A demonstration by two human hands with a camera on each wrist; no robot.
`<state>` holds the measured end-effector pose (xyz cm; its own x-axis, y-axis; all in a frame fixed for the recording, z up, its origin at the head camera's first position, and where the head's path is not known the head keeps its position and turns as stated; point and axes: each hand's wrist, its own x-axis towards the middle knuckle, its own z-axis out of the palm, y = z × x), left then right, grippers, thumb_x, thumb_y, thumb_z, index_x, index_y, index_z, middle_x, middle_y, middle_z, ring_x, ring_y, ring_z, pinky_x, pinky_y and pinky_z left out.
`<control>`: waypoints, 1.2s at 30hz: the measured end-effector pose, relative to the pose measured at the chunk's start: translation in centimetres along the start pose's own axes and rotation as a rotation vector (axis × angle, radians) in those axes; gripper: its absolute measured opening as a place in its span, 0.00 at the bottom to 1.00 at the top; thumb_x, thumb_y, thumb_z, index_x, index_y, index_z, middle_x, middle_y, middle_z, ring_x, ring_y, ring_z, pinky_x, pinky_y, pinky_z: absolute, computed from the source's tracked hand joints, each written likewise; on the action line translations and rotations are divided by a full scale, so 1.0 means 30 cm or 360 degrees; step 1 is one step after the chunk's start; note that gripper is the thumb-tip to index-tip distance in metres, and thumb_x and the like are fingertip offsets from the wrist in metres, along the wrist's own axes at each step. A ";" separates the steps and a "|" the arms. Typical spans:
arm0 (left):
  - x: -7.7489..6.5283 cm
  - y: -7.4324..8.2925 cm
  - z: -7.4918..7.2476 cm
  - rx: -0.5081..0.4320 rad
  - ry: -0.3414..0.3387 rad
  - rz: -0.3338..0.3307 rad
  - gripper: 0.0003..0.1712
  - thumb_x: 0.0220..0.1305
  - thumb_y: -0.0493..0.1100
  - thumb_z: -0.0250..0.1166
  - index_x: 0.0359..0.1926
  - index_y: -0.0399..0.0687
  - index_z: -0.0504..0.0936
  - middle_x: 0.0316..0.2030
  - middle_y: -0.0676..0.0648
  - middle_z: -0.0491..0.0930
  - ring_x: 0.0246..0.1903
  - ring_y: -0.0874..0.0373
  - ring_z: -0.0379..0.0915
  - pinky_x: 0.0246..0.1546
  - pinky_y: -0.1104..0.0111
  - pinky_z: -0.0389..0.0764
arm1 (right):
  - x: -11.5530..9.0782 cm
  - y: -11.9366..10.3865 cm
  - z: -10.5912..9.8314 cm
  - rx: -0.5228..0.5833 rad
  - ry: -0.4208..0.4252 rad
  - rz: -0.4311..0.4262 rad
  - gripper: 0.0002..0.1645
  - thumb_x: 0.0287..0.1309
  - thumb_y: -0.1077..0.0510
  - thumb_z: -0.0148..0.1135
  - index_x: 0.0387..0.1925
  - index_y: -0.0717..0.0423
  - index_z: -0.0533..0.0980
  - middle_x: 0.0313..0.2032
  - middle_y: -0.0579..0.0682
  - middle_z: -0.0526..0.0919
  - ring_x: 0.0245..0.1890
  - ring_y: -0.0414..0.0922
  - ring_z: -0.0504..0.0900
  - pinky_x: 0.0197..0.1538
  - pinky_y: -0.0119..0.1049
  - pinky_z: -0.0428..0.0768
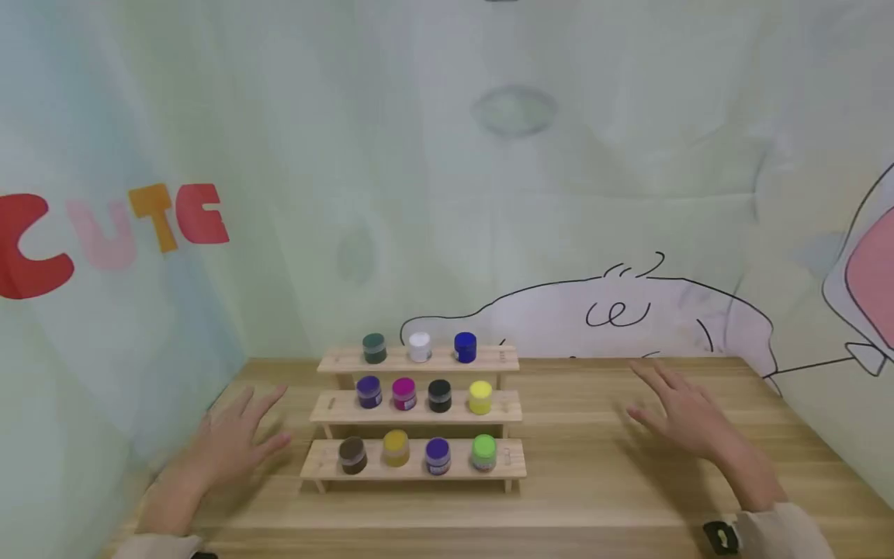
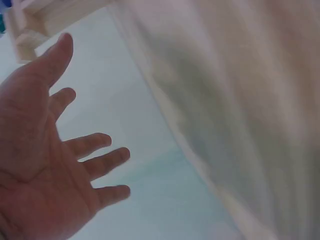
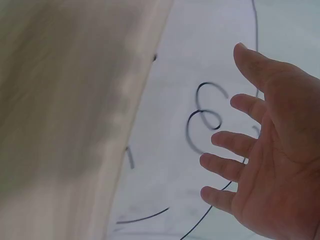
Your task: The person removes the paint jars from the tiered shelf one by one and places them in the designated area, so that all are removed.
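Note:
A three-tier wooden rack (image 1: 328, 407) holds several small paint jars. On its top tier stand a dark green jar (image 1: 374, 348), a white jar (image 1: 420, 347) and a blue jar (image 1: 465, 347). The middle tier carries purple, magenta (image 1: 404, 394), black (image 1: 439, 396) and yellow (image 1: 480, 397) jars. Brown (image 1: 352, 455), ochre (image 1: 396, 448), purple (image 1: 438, 456) and light green (image 1: 484, 453) jars line the bottom tier. My left hand (image 1: 233, 439), fingers spread, hovers left of the rack, touching nothing. Well to the right, my right hand (image 1: 680, 415) is also spread and holds nothing.
The rack stands on a wood-grain table (image 1: 587, 497). Pale printed cloth (image 1: 628, 194) hangs behind and at both sides, with "CUTE" lettering (image 1: 202, 213) at left and a line-drawn figure (image 1: 559, 318) at the back. A dark strap (image 1: 721, 537) sits at my right wrist.

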<state>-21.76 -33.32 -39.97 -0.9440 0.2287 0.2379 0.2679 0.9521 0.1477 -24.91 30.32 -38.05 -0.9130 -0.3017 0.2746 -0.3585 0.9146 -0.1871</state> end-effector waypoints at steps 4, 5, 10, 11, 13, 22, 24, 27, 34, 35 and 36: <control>0.043 0.041 -0.054 -0.0020 0.0091 0.0092 0.41 0.70 0.59 0.62 0.73 0.42 0.62 0.62 0.22 0.67 0.59 0.22 0.65 0.51 0.25 0.60 | 0.040 -0.073 -0.033 0.0048 0.0022 -0.0095 0.42 0.67 0.42 0.62 0.72 0.60 0.63 0.70 0.72 0.61 0.66 0.73 0.64 0.62 0.71 0.62; 0.053 0.055 -0.069 -0.0047 0.0079 0.0108 0.40 0.71 0.59 0.62 0.74 0.42 0.62 0.62 0.23 0.68 0.59 0.23 0.66 0.52 0.26 0.62 | 0.052 -0.093 -0.038 0.0052 0.0005 -0.0113 0.42 0.68 0.41 0.61 0.73 0.59 0.63 0.70 0.71 0.61 0.66 0.73 0.63 0.62 0.70 0.62; 0.085 0.123 -0.145 -0.0333 -0.0028 0.0176 0.38 0.74 0.55 0.59 0.74 0.39 0.62 0.67 0.27 0.66 0.64 0.27 0.62 0.58 0.35 0.65 | 0.113 -0.180 -0.057 0.0196 -0.0059 -0.0187 0.42 0.70 0.38 0.57 0.74 0.59 0.62 0.72 0.67 0.61 0.69 0.69 0.62 0.65 0.68 0.60; 0.088 0.133 -0.151 -0.0409 -0.0056 0.0176 0.37 0.74 0.55 0.59 0.74 0.39 0.61 0.68 0.28 0.64 0.65 0.27 0.61 0.58 0.35 0.65 | 0.126 -0.193 -0.055 0.0235 -0.0070 -0.0202 0.42 0.70 0.38 0.56 0.74 0.58 0.62 0.72 0.66 0.62 0.69 0.68 0.62 0.66 0.67 0.60; 0.093 0.146 -0.151 -0.0515 -0.0081 0.0198 0.37 0.74 0.53 0.59 0.74 0.37 0.61 0.69 0.29 0.63 0.64 0.28 0.63 0.58 0.37 0.67 | 0.151 -0.220 -0.047 0.0321 -0.0087 -0.0231 0.40 0.71 0.40 0.56 0.74 0.59 0.62 0.72 0.64 0.63 0.70 0.65 0.62 0.67 0.64 0.60; 0.079 0.174 -0.111 -0.0766 -0.0218 0.0103 0.43 0.73 0.50 0.62 0.76 0.37 0.51 0.60 0.23 0.70 0.53 0.33 0.76 0.49 0.45 0.79 | 0.290 -0.420 0.017 0.0618 -0.0064 -0.0318 0.35 0.72 0.47 0.58 0.73 0.58 0.64 0.70 0.59 0.68 0.70 0.59 0.66 0.67 0.57 0.66; 0.074 0.180 -0.110 -0.0779 -0.0246 0.0092 0.44 0.72 0.48 0.63 0.77 0.37 0.49 0.57 0.24 0.73 0.50 0.35 0.79 0.47 0.45 0.80 | 0.312 -0.464 0.027 0.0657 -0.0029 -0.0348 0.34 0.72 0.47 0.58 0.72 0.57 0.65 0.69 0.58 0.70 0.69 0.57 0.68 0.67 0.56 0.67; 0.068 0.189 -0.116 -0.0745 -0.0275 0.0093 0.46 0.70 0.42 0.65 0.77 0.38 0.46 0.48 0.32 0.81 0.44 0.42 0.82 0.45 0.49 0.81 | 0.344 -0.520 0.030 0.0707 0.0032 -0.0397 0.32 0.72 0.49 0.59 0.71 0.56 0.67 0.67 0.58 0.72 0.67 0.56 0.71 0.65 0.55 0.70; 0.053 0.194 -0.128 -0.0785 -0.0478 0.0105 0.54 0.73 0.39 0.61 0.78 0.40 0.28 0.36 0.45 0.83 0.37 0.51 0.80 0.39 0.59 0.77 | 0.394 -0.611 0.022 0.0733 -0.0057 -0.0390 0.29 0.72 0.50 0.59 0.69 0.54 0.69 0.65 0.57 0.75 0.59 0.55 0.78 0.58 0.52 0.77; 0.052 0.196 -0.125 -0.0778 -0.0468 0.0103 0.52 0.74 0.41 0.60 0.78 0.39 0.29 0.36 0.46 0.84 0.36 0.51 0.80 0.39 0.59 0.77 | 0.398 -0.619 0.024 0.0713 -0.0068 -0.0376 0.29 0.71 0.49 0.60 0.69 0.54 0.70 0.63 0.56 0.76 0.57 0.54 0.80 0.56 0.51 0.78; 0.052 0.198 -0.121 -0.0769 -0.0442 0.0104 0.51 0.75 0.43 0.59 0.78 0.39 0.31 0.36 0.46 0.84 0.35 0.52 0.81 0.38 0.59 0.77 | 0.401 -0.624 0.028 0.0681 -0.0070 -0.0360 0.28 0.71 0.49 0.60 0.68 0.53 0.71 0.61 0.56 0.78 0.54 0.52 0.81 0.54 0.49 0.80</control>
<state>-20.94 -28.05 -35.24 -0.9202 0.3914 0.0092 0.3238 0.7477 0.5797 -29.34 9.34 -32.05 -0.8069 -0.4997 0.3149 -0.5885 0.6345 -0.5011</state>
